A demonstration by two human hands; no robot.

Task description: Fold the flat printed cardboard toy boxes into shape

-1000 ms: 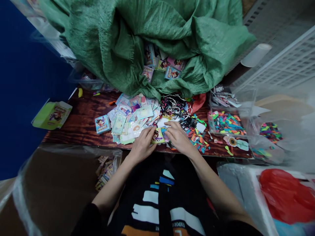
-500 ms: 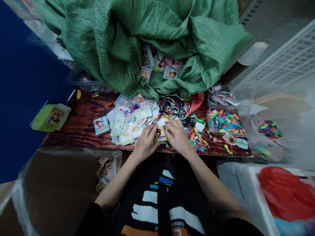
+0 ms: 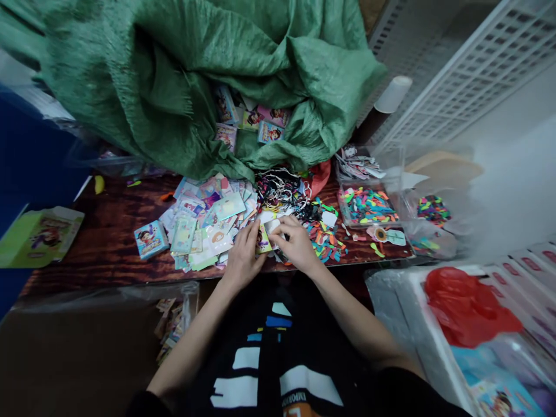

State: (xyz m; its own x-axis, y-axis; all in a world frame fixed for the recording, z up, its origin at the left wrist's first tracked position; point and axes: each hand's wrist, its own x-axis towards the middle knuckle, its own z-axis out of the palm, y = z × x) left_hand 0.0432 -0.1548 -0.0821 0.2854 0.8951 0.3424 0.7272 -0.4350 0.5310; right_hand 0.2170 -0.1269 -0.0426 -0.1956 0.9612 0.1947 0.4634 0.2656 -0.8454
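Between my two hands, low over the front edge of the table, is a small yellow-green printed box. My left hand grips its left side, fingers pressed along it. My right hand is at the box's right end, thumb and fingers pinched together there; what they pinch is too small to make out. Left of my hands spreads a heap of pastel cards and stickers. Just beyond them lies a tangle of black and white cords, and by my right hand are scattered colourful small pieces.
A green woven sack holding small boxes stands behind. At left are a blue box and a larger green carton. A clear tray of colourful pieces sits right, with a red plastic bag in a white foam box below.
The view has swung to the right, so everything sits further left. My right hand has drawn its fingers into a tighter pinch at the box's end; my left still holds the box.
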